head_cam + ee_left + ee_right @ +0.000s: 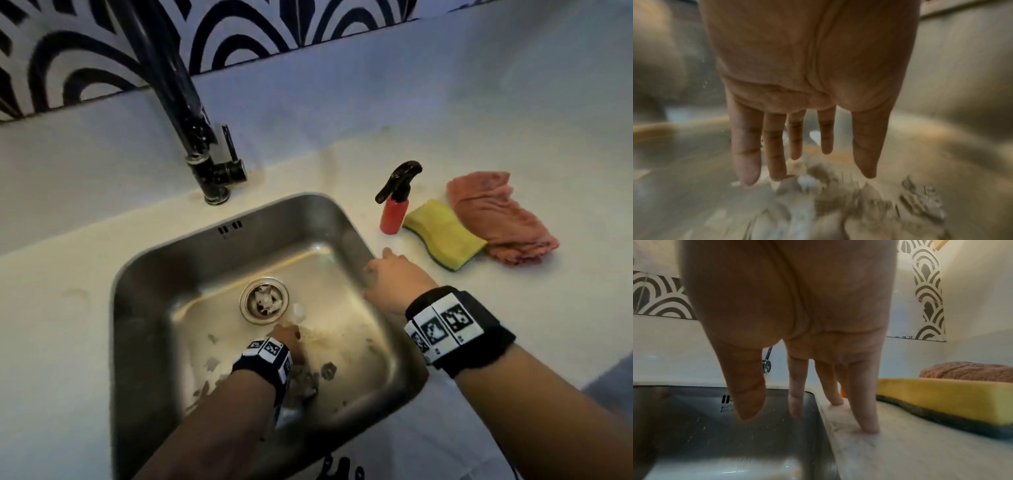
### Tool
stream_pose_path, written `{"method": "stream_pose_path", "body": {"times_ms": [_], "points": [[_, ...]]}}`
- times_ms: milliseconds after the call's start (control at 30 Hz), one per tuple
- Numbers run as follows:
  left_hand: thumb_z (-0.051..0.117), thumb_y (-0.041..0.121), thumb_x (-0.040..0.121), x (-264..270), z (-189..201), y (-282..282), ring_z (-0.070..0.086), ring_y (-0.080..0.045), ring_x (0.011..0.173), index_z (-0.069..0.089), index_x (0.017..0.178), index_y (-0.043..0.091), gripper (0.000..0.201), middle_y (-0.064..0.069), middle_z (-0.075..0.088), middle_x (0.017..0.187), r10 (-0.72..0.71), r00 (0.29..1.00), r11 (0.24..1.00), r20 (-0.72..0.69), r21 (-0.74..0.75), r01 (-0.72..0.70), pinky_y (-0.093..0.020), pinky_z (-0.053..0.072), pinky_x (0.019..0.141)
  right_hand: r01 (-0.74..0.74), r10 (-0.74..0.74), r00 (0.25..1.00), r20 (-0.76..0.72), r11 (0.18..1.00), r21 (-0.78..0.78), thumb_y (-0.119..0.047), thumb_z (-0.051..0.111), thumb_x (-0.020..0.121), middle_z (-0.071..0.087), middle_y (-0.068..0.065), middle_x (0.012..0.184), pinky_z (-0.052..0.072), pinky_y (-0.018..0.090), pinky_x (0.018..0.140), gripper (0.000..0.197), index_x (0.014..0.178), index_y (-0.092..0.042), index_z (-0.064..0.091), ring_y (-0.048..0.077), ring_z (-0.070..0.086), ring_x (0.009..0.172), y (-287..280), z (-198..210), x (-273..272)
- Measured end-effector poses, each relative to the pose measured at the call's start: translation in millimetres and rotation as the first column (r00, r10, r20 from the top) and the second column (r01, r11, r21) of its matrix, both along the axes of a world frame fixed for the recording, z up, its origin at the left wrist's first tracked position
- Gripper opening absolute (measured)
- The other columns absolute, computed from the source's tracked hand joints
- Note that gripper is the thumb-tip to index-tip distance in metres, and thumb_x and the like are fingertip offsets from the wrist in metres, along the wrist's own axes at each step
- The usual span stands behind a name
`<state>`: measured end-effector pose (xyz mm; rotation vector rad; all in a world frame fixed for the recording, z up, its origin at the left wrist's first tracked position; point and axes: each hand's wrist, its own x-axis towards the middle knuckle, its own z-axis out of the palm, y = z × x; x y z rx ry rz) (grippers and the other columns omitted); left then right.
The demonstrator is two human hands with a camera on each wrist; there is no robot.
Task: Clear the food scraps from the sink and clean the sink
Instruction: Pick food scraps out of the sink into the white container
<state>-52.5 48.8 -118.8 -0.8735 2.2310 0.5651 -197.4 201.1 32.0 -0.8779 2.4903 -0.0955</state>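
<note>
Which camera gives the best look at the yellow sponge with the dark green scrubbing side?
The head view: the yellow sponge with the dark green scrubbing side shows whole on the counter, between the red spray bottle and the pink cloth. The right wrist view shows it only side-on and cropped. The left wrist view misses it.

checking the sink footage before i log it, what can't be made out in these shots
- Food scraps: left wrist view, motion blur; type unreadable.
- Left hand fingers: head view, hidden behind its own wristband.
- Faucet spout: head view, cut off by top edge.
- Drain strainer contents: too small to identify.
</note>
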Motion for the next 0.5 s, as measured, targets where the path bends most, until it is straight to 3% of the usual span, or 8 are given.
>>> {"method": "stream_pose_path", "body": {"times_ms": [67, 167, 333, 500], "points": [[0.054, 0.042, 0.082, 4.5, -27.0, -0.2, 0.051, -0.037, 0.119, 0.042, 0.121, 0.034, 0.042, -0.013, 0.036, 0.138, 0.007, 0.999, 1.0, 0.032, -0.024, -0.007, -0.049, 0.044, 0.099, 0.014, -0.014, 1.0, 0.014, 1.0, -0.004, -0.032, 0.054, 0.089, 0.041, 0.008, 0.131, 0.041, 0.038, 0.097, 0.043, 0.13, -0.021, 0.049, 0.029, 0.046, 0.119, -0.3, 1.3, -2.2], [0.055, 0.03, 0.086, 2.5, -42.6, 3.5, 0.055, -0.041, 0.11, 0.041, 0.123, 0.022, 0.04, -0.015, 0.035, 0.129, -0.033, 0.999, 0.999, 0.041, -0.005, 0.033, -0.05, 0.047, 0.095, 0.03, -0.03, 0.999, 0.017, 0.999, -0.014, -0.031, 0.054, 0.09, 0.042, 0.007, 0.134, 0.041, 0.036, 0.098, 0.041, 0.129, -0.02, 0.05, 0.027, 0.047, 0.12, 0.7, 3.1, -4.3], [0.054, 0.019, 0.084, 2.8, -54.4, 4.3, 0.059, -0.031, 0.109, 0.057, 0.107, 0.012, 0.023, -0.012, 0.061, 0.117, -0.091, 0.996, 0.995, -0.01, 0.04, 0.091, -0.035, 0.048, 0.091, 0.051, -0.051, 0.999, -0.002, 0.998, -0.042, -0.03, 0.055, 0.09, 0.048, 0.007, 0.132, 0.041, 0.034, 0.097, 0.036, 0.124, -0.017, 0.054, 0.026, 0.051, 0.117, 2.3, 6.2, -5.7], [0.046, 0.017, 0.094, -7.9, -17.7, 6.9, 0.06, -0.026, 0.11, 0.058, 0.122, 0.006, 0.033, -0.012, 0.065, 0.117, 0.025, 0.987, 1.0, -0.159, 0.014, -0.023, -0.028, 0.045, 0.091, 0.062, -0.062, 0.998, 0.0, 0.996, -0.066, -0.03, 0.057, 0.09, 0.052, 0.005, 0.127, 0.042, 0.032, 0.095, 0.035, 0.121, -0.015, 0.056, 0.025, 0.052, 0.116, 4.8, 8.5, -5.3]]}}
